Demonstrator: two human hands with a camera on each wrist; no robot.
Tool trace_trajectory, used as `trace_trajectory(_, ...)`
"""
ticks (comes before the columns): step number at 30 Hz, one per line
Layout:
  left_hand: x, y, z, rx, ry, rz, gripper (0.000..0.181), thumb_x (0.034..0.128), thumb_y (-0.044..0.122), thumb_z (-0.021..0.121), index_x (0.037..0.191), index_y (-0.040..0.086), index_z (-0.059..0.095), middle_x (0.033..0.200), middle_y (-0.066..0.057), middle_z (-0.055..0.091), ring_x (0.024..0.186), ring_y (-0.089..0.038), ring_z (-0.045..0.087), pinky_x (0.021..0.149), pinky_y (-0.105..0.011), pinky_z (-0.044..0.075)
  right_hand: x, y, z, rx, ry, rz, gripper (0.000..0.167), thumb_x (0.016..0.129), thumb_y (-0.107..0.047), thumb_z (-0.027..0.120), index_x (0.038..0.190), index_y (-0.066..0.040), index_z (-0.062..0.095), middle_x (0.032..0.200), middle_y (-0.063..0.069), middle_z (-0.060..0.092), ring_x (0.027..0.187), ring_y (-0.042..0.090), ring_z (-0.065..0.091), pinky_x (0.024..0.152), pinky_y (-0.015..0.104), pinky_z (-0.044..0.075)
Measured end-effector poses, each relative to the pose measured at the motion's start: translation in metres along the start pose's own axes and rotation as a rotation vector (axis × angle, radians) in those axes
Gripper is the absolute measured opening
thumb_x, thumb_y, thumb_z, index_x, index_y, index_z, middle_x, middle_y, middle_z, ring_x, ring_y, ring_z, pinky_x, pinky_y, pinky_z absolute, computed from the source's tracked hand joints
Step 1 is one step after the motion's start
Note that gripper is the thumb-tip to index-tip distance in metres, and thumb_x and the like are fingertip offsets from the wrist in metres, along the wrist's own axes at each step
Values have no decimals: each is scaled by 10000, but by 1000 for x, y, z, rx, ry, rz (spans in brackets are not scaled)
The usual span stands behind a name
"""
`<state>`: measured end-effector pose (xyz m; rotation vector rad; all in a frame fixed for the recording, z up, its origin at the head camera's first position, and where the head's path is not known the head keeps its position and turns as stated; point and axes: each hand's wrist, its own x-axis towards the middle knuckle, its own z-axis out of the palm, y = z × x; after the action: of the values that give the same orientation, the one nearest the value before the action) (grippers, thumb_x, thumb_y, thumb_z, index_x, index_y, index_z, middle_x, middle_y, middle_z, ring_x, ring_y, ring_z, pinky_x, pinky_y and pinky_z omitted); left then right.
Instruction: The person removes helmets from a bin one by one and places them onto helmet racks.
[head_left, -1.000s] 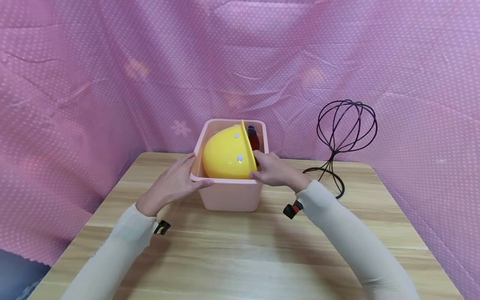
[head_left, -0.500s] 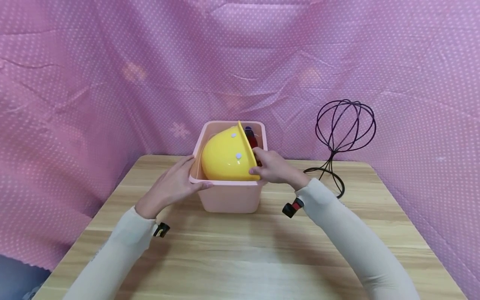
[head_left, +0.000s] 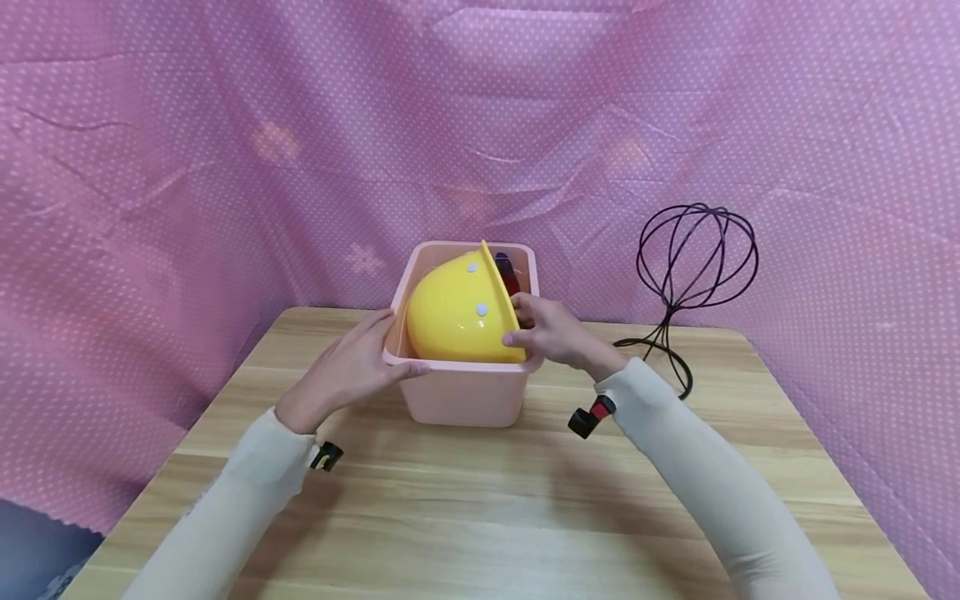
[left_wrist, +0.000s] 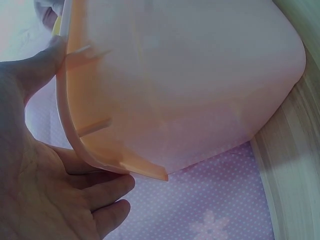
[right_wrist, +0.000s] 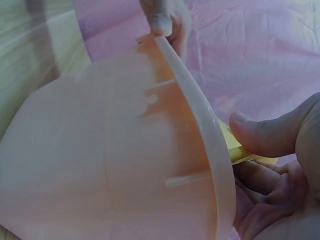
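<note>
A yellow hard hat with white rivets lies on its side in a pink plastic bin, its brim facing right. My right hand pinches the lower part of the brim, thumb on the outer face and fingers inside the hat. In the right wrist view the hat shows only as a yellow strip between thumb and fingers. My left hand holds the bin's front left corner, thumb over the front rim and fingers along the left side. A dark blue and red object stands behind the brim, partly hidden.
A black wire stand with a balloon-shaped cage top and a ring base stands right of the bin, beyond my right forearm. The wooden table ends at a pink dotted curtain behind and at both sides.
My right hand and the lower brim of the hard hat have shifted slightly right within the bin. My left hand stays on the bin's corner.
</note>
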<state>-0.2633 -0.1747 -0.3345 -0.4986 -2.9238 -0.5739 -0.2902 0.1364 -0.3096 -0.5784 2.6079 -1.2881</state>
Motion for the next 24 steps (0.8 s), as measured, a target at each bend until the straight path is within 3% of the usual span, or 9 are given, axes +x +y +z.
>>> trace_trajectory(8,2,1,-1,17,-9,-10,1125,776,848,591,1587,114,331,1627,-122,371,1458,-384,434,1164,-599,397,-5,0,-1,123,19,14,517,934,-87,707,1409,-50,506,1324,163,681,1166,283,690,970,391,596)
trace_trajectory(15,1,1,-2,16,-13,-2,1157,765,867,581,1589,98,322,1627,-131,370,1462,-387,424,1174,-594,388,-8,7,-3,264,52,-22,554,943,-57,671,1457,-19,467,1291,208,683,1070,242,717,931,352,609)
trace_trajectory(21,2,-1,-3,-1,-7,16,1157,750,870,594,1582,107,341,1608,-124,402,1459,-373,429,1173,-594,390,-11,12,-3,468,100,-111,522,941,-11,640,1433,49,476,1292,275,666,986,152,741,890,301,614)
trace_trajectory(24,3,-2,-3,-28,-3,18,1141,743,858,619,1573,117,364,1591,-120,430,1461,-358,429,1177,-595,384,-13,12,-3,597,107,-148,522,950,-4,627,1435,81,454,1268,216,695,1000,127,745,904,300,613)
